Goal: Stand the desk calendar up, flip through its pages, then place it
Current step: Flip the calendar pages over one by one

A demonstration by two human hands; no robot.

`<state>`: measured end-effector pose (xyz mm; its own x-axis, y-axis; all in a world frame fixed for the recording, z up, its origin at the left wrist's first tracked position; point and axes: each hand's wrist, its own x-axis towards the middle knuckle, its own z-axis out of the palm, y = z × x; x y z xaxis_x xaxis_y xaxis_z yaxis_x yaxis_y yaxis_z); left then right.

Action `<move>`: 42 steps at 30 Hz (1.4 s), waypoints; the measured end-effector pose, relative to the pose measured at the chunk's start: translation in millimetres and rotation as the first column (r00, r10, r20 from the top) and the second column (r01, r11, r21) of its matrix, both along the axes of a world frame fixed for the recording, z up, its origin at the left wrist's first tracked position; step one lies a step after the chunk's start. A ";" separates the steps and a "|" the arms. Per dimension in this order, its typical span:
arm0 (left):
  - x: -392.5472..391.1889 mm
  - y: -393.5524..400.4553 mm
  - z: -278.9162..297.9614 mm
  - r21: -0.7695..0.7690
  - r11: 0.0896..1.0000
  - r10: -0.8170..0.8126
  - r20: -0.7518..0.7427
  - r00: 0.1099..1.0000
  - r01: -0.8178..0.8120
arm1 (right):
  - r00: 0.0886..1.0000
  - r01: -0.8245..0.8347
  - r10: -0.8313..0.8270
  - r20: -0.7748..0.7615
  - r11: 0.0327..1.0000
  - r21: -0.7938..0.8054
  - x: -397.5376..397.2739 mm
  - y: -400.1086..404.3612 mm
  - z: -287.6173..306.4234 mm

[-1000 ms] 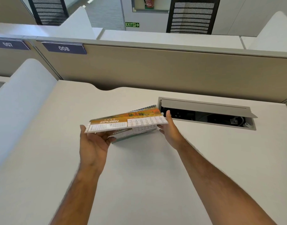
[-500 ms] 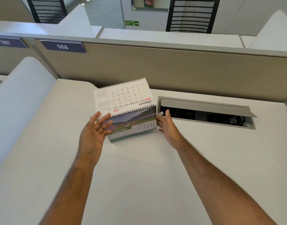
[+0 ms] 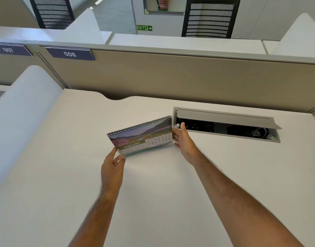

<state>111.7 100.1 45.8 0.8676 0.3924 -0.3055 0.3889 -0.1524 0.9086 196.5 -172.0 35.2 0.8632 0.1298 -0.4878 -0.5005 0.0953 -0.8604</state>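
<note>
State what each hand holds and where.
The spiral-bound February desk calendar: left hand pinches its lower left corner, right hand steadies its right edge.

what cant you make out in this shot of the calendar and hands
- Desk calendar, head view: back side and flipped pages hidden behind its front page; date grid too small to read.
- Left hand: fingertips at the lower left corner blurred, grip unclear.
- Cable box: contents dark, partly hidden by its raised lid.

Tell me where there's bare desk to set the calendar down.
Bare desk lies between the forearms and left of the left hand, toward the white divider. It's crowded at the right hand, where the calendar nearly meets the open cable tray.
</note>
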 end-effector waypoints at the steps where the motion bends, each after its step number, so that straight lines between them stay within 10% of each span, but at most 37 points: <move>1: -2.2 -1.4 1.6 0.009 1.000 -0.001 -0.004 1.000 0.001 | 1.000 -0.002 0.002 0.002 1.000 0.000 -0.3 0.7 -0.2; 25: -18.7 1.1 18.3 0.079 0.990 0.107 0.088 0.990 -0.114 | 1.000 0.021 -0.022 -0.013 0.999 -0.025 -1.4 2.2 2.2; 37: -2.0 2.5 64.4 -0.517 0.854 0.072 0.242 0.967 0.066 | 0.999 0.048 -0.046 -0.029 0.997 0.053 -2.6 -3.5 2.7; 42: 17.7 7.0 78.8 -0.543 0.835 0.069 0.268 0.961 0.091 | 1.000 0.019 -0.020 -0.013 1.000 -0.010 -4.1 -1.5 4.8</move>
